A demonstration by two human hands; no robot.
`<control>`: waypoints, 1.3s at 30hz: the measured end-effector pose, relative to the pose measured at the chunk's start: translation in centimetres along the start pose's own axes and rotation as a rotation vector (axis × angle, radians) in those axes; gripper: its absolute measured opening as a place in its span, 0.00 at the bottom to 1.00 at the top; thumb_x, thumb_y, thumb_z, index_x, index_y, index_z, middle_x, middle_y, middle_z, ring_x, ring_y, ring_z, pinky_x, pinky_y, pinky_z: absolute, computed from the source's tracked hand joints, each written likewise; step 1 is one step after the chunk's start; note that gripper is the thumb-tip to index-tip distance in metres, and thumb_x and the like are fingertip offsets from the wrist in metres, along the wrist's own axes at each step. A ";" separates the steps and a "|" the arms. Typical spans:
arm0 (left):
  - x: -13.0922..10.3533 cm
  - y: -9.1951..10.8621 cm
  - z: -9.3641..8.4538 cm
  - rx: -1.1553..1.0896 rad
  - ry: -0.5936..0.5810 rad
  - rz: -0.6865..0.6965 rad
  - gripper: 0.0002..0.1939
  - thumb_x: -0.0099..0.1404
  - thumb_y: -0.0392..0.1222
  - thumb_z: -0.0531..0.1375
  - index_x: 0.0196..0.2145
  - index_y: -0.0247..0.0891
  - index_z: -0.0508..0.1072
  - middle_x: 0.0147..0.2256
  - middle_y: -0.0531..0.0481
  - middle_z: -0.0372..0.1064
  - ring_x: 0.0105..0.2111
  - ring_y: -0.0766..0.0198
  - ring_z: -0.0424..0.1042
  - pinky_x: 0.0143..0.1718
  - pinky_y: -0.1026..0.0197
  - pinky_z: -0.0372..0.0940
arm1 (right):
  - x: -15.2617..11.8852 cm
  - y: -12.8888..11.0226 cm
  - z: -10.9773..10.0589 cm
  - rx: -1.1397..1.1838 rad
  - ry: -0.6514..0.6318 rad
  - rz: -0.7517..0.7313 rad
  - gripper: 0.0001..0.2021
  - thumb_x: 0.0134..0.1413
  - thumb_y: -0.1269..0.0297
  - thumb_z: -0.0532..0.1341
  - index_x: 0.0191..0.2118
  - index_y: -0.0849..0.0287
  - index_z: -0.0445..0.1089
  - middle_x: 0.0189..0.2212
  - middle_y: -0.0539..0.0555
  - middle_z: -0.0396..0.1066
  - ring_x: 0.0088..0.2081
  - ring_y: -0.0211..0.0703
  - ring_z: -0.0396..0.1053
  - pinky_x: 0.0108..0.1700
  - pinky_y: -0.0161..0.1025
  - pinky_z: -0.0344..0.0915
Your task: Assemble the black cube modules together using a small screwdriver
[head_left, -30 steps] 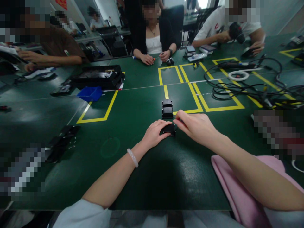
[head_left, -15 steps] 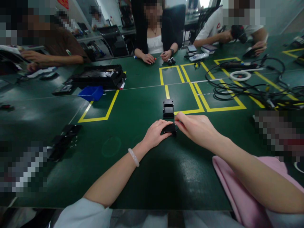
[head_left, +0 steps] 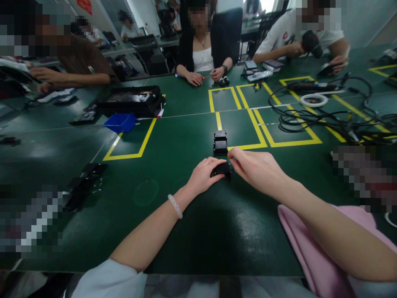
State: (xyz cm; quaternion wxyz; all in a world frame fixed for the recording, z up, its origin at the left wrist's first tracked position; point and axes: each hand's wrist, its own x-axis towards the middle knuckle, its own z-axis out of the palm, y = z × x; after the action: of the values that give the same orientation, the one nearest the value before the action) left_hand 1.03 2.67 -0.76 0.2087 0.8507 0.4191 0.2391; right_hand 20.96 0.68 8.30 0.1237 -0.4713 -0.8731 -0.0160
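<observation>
Observed from where I stand, left to right. At the left of the frame, black parts (head_left: 84,184) lie on the desk (head_left: 192,236), with a blue tray (head_left: 120,123) above them, both well apart from the work.

Near the centre, the left hand (head_left: 204,176) grips the black block (head_left: 222,169), thumb on its near edge and fingers along its far edge. The block lies to the right of the left palm; its visible part appears longer across the frame than away from the viewer, though its left end is covered. Just above it stands a second black unit (head_left: 220,144), long axis running up the frame.

The right hand (head_left: 257,165) is at the block's upper right corner, fingertips pinched together. Whether they hold anything small, I cannot tell; contact with the block is likewise unclear. The left hand is the nearer, being on the block; the governing relation is the right fingertips against that corner.

At lower right, a pink cloth (head_left: 297,231) lies beneath the right forearm.

Against the frame of a second ago: the scene sits slightly further right, the left grip is unchanged, and the right fingertips show at most a slight shift.
</observation>
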 end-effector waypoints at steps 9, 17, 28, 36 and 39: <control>0.0 0.0 0.0 0.011 -0.011 -0.003 0.21 0.63 0.45 0.60 0.53 0.43 0.65 0.48 0.47 0.66 0.48 0.56 0.65 0.51 0.52 0.62 | 0.0 0.1 -0.1 -0.010 -0.032 -0.011 0.14 0.64 0.57 0.46 0.36 0.58 0.63 0.25 0.50 0.72 0.26 0.39 0.69 0.25 0.36 0.44; 0.0 0.1 -0.1 -0.006 -0.010 -0.001 0.22 0.63 0.45 0.60 0.54 0.43 0.64 0.48 0.46 0.66 0.48 0.55 0.65 0.51 0.51 0.61 | 0.0 0.1 -0.2 0.077 -0.021 -0.005 0.10 0.64 0.62 0.47 0.40 0.58 0.63 0.29 0.50 0.72 0.29 0.38 0.69 0.26 0.35 0.47; 0.0 0.1 -0.2 -0.009 -0.018 -0.004 0.22 0.63 0.44 0.59 0.55 0.43 0.64 0.48 0.46 0.66 0.48 0.56 0.65 0.51 0.51 0.62 | 0.1 0.3 0.2 0.039 -0.004 0.026 0.10 0.64 0.62 0.47 0.42 0.59 0.62 0.31 0.51 0.74 0.29 0.39 0.71 0.26 0.35 0.48; 0.1 0.1 -0.2 -0.002 -0.017 -0.003 0.20 0.63 0.45 0.60 0.53 0.43 0.66 0.48 0.46 0.66 0.48 0.55 0.65 0.51 0.51 0.62 | 0.1 0.5 0.1 0.027 -0.010 -0.007 0.12 0.64 0.57 0.47 0.38 0.57 0.63 0.29 0.50 0.73 0.28 0.39 0.70 0.26 0.35 0.47; 0.1 0.1 -0.2 -0.011 -0.015 -0.003 0.22 0.63 0.45 0.59 0.54 0.43 0.65 0.48 0.46 0.66 0.48 0.55 0.65 0.51 0.50 0.62 | 0.1 0.5 0.1 0.001 -0.023 0.019 0.11 0.64 0.60 0.47 0.39 0.58 0.63 0.28 0.51 0.73 0.27 0.39 0.70 0.25 0.35 0.46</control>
State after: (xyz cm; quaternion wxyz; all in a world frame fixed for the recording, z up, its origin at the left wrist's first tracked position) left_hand 1.02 2.71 -0.56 0.2170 0.8506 0.4175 0.2347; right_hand 21.29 1.06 8.20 0.1139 -0.4797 -0.8700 -0.0090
